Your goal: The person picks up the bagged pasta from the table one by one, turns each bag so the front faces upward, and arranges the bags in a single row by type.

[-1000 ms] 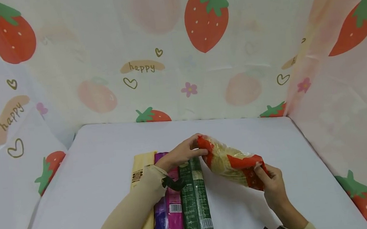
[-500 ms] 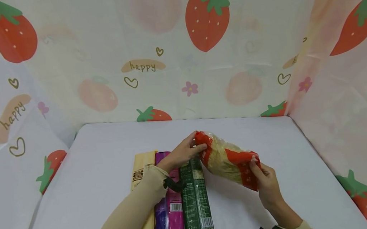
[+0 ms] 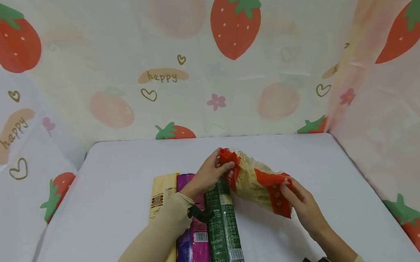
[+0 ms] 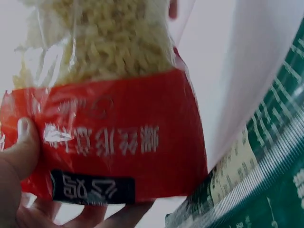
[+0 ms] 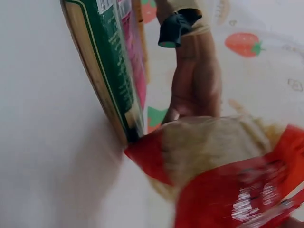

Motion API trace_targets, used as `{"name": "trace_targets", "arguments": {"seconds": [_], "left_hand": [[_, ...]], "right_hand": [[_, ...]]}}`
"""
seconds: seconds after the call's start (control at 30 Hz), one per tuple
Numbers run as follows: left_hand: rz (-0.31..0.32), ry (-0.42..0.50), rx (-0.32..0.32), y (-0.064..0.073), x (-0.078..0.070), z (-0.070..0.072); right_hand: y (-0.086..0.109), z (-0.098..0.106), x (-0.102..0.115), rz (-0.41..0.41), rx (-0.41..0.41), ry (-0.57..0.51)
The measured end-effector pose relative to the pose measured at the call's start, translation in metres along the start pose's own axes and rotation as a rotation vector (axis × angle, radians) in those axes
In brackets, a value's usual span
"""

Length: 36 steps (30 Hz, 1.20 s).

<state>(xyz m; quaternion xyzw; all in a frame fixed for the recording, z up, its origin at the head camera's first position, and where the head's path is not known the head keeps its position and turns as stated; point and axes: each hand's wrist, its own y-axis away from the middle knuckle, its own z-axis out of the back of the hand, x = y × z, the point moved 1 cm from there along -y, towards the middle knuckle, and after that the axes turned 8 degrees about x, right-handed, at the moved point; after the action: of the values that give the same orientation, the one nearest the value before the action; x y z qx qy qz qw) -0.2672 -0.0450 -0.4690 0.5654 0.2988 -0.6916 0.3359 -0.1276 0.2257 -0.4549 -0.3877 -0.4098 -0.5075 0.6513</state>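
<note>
A clear and red bag of pasta hangs tilted above the table between both hands, its left end higher. My left hand pinches the bag's upper left end; in the left wrist view the thumb of this hand lies on the red front and the fingers go behind it. My right hand grips the lower right corner, thumb on the near side. Short curly pieces show through the clear plastic. Just left of the bag lies a green spaghetti pack, its far end partly covered by the left hand and bag.
Beside the green pack lie a purple and pink pack and a yellow pack, side by side, partly under the left forearm. A white table carries them. Strawberry-print cloth encloses the back and sides.
The bag has shifted left and slightly up, with both hands still holding it. The right hand has come inward to the left. The packs on the table have stayed put.
</note>
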Motion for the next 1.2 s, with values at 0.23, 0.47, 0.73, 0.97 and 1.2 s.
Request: {"name": "trace_targets", "arguments": {"seconds": [0.23, 0.47, 0.73, 0.97, 1.2], "left_hand": [[0.012, -0.021, -0.075, 0.002, -0.003, -0.005], [0.04, -0.056, -0.104, 0.003, 0.0, -0.013], [0.048, -0.075, -0.079, -0.001, -0.001, -0.019], [0.026, -0.1, -0.055, -0.005, 0.001, -0.023], [0.029, -0.131, -0.042, -0.01, -0.002, -0.023]], "right_hand": [[0.0, 0.003, 0.013, 0.068, -0.052, 0.205], [-0.004, 0.004, 0.02, 0.107, -0.175, 0.499], [-0.015, 0.014, 0.024, 0.048, -0.036, 0.527], [-0.016, 0.02, 0.024, 0.005, 0.118, 0.474], [-0.014, 0.021, 0.024, 0.061, 0.161, 0.437]]}}
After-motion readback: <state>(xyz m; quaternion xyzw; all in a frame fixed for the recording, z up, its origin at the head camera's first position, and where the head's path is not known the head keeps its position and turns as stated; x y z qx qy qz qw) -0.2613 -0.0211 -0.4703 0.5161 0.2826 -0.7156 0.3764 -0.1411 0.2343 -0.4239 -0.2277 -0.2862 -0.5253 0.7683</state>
